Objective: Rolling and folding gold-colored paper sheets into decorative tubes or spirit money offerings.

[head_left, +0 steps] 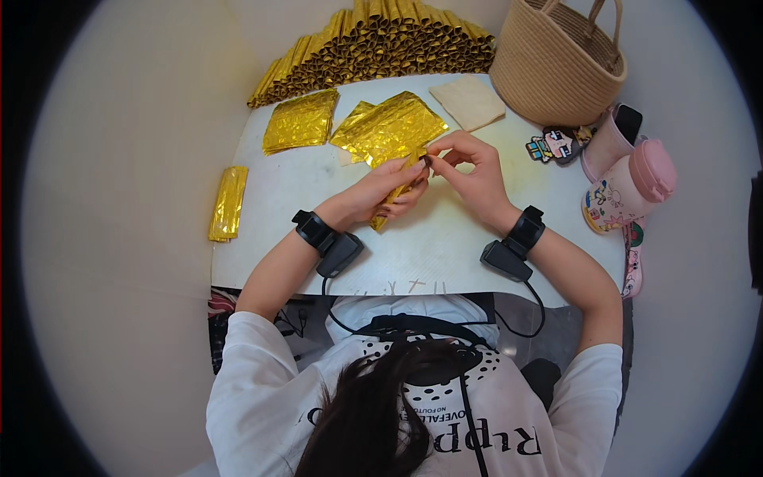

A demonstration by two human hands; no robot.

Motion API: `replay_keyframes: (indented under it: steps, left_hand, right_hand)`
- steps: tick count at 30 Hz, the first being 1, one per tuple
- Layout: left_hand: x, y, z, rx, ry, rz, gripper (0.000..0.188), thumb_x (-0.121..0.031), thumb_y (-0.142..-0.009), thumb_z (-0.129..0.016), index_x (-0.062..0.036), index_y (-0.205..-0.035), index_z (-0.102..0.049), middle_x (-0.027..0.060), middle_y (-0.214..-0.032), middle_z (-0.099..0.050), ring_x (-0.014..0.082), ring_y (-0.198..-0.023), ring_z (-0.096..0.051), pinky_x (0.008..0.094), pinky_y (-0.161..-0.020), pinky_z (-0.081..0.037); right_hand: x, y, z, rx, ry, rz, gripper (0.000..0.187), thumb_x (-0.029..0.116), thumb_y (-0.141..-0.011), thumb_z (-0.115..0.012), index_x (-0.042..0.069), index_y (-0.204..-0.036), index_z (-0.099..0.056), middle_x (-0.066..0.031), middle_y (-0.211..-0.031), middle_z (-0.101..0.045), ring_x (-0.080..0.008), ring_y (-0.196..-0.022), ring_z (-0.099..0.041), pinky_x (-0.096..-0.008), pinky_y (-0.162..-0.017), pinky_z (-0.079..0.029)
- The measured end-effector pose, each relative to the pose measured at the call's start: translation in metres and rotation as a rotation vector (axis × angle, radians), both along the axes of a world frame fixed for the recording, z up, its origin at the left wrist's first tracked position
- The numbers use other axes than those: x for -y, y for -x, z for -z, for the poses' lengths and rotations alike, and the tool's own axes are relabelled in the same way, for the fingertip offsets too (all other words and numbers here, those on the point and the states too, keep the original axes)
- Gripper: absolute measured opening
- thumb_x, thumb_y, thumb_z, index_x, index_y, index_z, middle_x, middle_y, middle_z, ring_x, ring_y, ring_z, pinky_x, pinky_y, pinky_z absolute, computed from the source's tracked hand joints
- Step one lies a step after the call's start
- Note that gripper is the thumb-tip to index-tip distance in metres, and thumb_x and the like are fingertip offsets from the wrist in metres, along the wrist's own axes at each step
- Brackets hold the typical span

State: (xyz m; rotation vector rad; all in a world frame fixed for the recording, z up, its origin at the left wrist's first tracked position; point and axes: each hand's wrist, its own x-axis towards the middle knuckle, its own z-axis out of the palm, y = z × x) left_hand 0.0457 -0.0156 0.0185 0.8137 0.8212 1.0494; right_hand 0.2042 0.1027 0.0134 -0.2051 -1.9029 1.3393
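Observation:
My left hand [391,189] is wrapped round a narrow rolled piece of gold foil paper [378,222], which slants across the fingers above the white table. At its far end, the thumb and fingers of my right hand [477,171] pinch the gold paper's tip; the exact grip is partly hidden. Just beyond both hands lie loose gold foil sheets [401,119], spread at angles over one another. A squarer stack of gold sheets [300,121] rests to their left. By the table's left edge is a narrow gold strip or bundle [229,203].
Many gold paper rolls [389,52] are heaped along the back. At the back right stands a woven basket [552,71], near a pale square sheet [469,103]. A cartoon figure [552,145], a pink cup [602,151] and a pink-lidded bottle [616,195] line the right side.

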Motion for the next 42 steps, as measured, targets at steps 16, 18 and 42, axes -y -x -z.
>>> replay_keyframes:
  steps: [16, 18, 42]
  left_hand:
    - [-0.001, -0.011, -0.013, -0.43, -0.046, -0.189, 0.016, -0.026, -0.097, -0.053, -0.0105, -0.094, -0.05, -0.0082, -0.063, -0.034, 0.0011, -0.049, -0.027, 0.0188, -0.042, -0.02]
    - [-0.001, -0.011, -0.014, -0.461, -0.054, -0.174, 0.016, -0.026, -0.097, -0.053, -0.0105, -0.094, -0.05, -0.0083, -0.062, -0.034, 0.0011, -0.049, -0.027, 0.019, -0.043, -0.02]
    - [0.002, -0.012, -0.019, -0.551, -0.108, -0.197, 0.019, -0.027, -0.099, -0.049, -0.0111, -0.109, -0.049, -0.0088, -0.064, -0.032, 0.0011, -0.05, -0.027, 0.019, -0.043, -0.021]
  right_hand:
    - [-0.005, 0.004, 0.009, 0.081, 0.028, 0.011, 0.015, 0.01, -0.088, -0.063, -0.002, -0.096, -0.064, -0.0041, -0.086, -0.064, -0.0093, -0.072, -0.063, -0.0226, -0.066, -0.048]
    - [-0.007, 0.006, 0.013, 0.009, 0.401, -0.198, 0.015, 0.012, -0.088, -0.064, -0.001, -0.096, -0.064, -0.0029, -0.083, -0.065, -0.0087, -0.072, -0.063, -0.0211, -0.066, -0.049]
    - [-0.007, -0.001, -0.003, 0.014, -0.072, 0.125, 0.01, 0.007, -0.077, -0.074, 0.003, -0.086, -0.073, -0.0065, -0.083, -0.067, -0.0107, -0.066, -0.064, -0.021, -0.06, -0.049]
